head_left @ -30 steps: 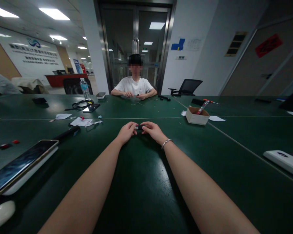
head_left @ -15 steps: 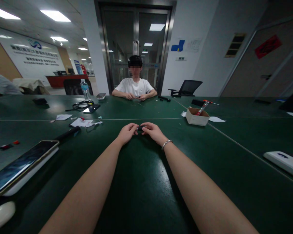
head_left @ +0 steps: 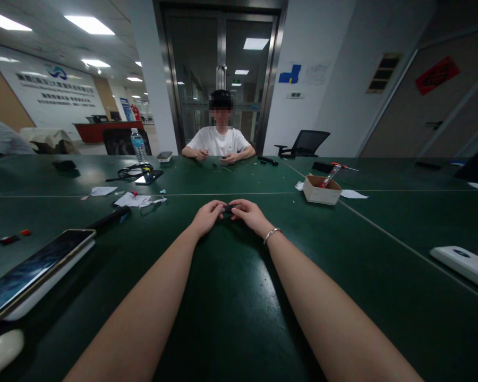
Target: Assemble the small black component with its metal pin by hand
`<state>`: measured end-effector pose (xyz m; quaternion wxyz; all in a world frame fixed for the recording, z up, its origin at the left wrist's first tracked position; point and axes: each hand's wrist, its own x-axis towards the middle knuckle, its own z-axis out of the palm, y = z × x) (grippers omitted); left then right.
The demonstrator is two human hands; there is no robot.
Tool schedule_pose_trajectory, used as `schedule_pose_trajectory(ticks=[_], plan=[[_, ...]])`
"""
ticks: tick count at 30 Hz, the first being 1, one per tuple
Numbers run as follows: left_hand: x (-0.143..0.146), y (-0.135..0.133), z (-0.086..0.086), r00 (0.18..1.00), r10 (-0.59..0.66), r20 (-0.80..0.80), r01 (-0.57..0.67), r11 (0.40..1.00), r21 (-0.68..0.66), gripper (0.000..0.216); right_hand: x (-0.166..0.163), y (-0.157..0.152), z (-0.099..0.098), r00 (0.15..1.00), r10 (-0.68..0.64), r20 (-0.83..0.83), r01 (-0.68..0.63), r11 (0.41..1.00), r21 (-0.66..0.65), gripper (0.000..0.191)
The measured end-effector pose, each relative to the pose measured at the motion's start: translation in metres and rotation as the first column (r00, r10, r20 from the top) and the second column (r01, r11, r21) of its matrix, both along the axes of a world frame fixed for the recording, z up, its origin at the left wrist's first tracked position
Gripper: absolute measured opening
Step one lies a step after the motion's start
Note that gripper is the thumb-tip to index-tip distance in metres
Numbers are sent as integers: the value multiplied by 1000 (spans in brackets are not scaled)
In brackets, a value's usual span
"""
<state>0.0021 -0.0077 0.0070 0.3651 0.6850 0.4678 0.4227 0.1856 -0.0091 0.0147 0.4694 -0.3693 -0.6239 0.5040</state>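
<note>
Both my arms stretch forward over the dark green table [head_left: 231,297]. My left hand [head_left: 207,216] and my right hand [head_left: 250,215] meet at the middle of the table, fingers curled and pinched on a small dark object [head_left: 228,209] held between them. Most of that object is hidden by my fingertips. A thin bracelet [head_left: 271,232] sits on my right wrist.
A phone on a white pad [head_left: 32,273] lies near left, a black pen [head_left: 109,217] beyond it. Papers [head_left: 133,200], a cardboard box with a red tool [head_left: 322,189] and a white device [head_left: 464,263] lie around. A person in white [head_left: 219,143] sits opposite, hands on small parts.
My hands stay together on the small object with only slight finger movement. The person opposite has moved their hands apart.
</note>
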Motion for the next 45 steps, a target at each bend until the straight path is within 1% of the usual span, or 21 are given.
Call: schedule_pose_trajectory(ticks=[2, 6, 8, 11, 13, 15, 19, 23, 25, 28, 31, 34, 39, 41, 45], plan=[[0, -1, 1, 1000, 20, -3, -20, 1000, 19, 31, 0, 0, 0, 1000, -4, -4, 4, 1000, 0, 21], [1, -4, 3, 1000, 26, 4, -26, 999, -21, 35, 0, 0, 0, 1000, -4, -10, 4, 1000, 1, 22], [2, -4, 4, 1000, 23, -1, -23, 1000, -21, 33, 0, 0, -1, 1000, -1, -9, 1, 1000, 5, 22], [3, -3, 4, 999, 27, 38, -27, 1000, -4, 30, 0, 0, -1, 1000, 2, -12, -2, 1000, 5, 22], [3, -2, 4, 998, 22, 64, -21, 1000, -21, 31, -1, 0, -1, 1000, 2, -11, -2, 1000, -3, 22], [2, -1, 2, 998, 11, 59, -9, 1000, -30, 33, -1, 0, -1, 1000, -1, -6, 1, 1000, -6, 21], [2, 1, 0, 999, 18, 50, -19, 1000, 11, 31, -1, 0, 0, 1000, -4, -4, 4, 1000, 12, 21], [1, 1, 0, 999, 0, 41, 1, 999, -34, 36, 0, 0, -1, 1000, 4, -11, -4, 1000, 14, 21], [1, 1, 1, 1000, 1, 27, 0, 1000, -16, 32, 0, 0, -1, 1000, 5, -17, -4, 1000, 14, 22], [1, 1, 1, 999, -1, 49, 2, 1000, -8, 31, 0, 1, -1, 1000, 3, -21, -3, 1000, 10, 23], [1, 1, 1, 1000, 9, 7, -9, 1000, -25, 35, 0, 0, 0, 1000, 14, -16, -13, 1000, 16, 24], [0, 1, 0, 999, 24, -30, -25, 1000, -11, 32, 0, -1, 1, 1000, 16, -12, -15, 1000, 9, 23], [0, 3, -2, 1000, -1, -29, 1, 1000, 2, 36, 0, -2, 2, 1000, 4, -11, -4, 1000, 14, 22], [0, 3, -2, 1000, 8, -23, -8, 1000, 21, 34, -1, -2, 2, 1000, 2, -14, -2, 1000, 10, 22], [1, 4, -2, 1000, -8, 5, 8, 1000, -2, 37, -1, 0, 1, 1000, 0, -17, 0, 1000, 4, 23]])
